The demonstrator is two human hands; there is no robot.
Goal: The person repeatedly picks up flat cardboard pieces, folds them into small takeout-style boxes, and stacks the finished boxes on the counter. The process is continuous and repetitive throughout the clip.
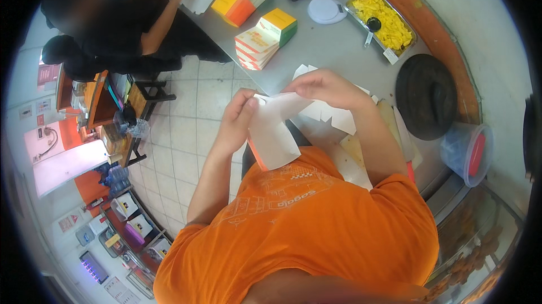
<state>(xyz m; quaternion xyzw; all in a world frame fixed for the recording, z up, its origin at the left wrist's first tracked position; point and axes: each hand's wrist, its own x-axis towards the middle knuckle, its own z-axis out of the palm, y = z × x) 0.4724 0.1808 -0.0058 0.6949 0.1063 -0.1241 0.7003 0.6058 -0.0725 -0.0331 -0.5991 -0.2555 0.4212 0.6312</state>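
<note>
Head view: white carton (274, 134) between both hands, beside table edge (248, 75).

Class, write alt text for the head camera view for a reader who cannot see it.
Both hands, left hand and right hand, hold a flat white paper carton above a steel counter. Stacks of folded cartons and a tray of yellow food sit behind.

A small shop interior with a steel bench and tiled floor.
A pale tiled floor (195, 129) runs beside the grey metal bench (327, 50), which is edged by an orange-brown ledge (435, 38) against a whitish wall (485, 33). Orange shelving (101, 100) and low racks (130, 230) line the left wall, in bright even light.
</note>
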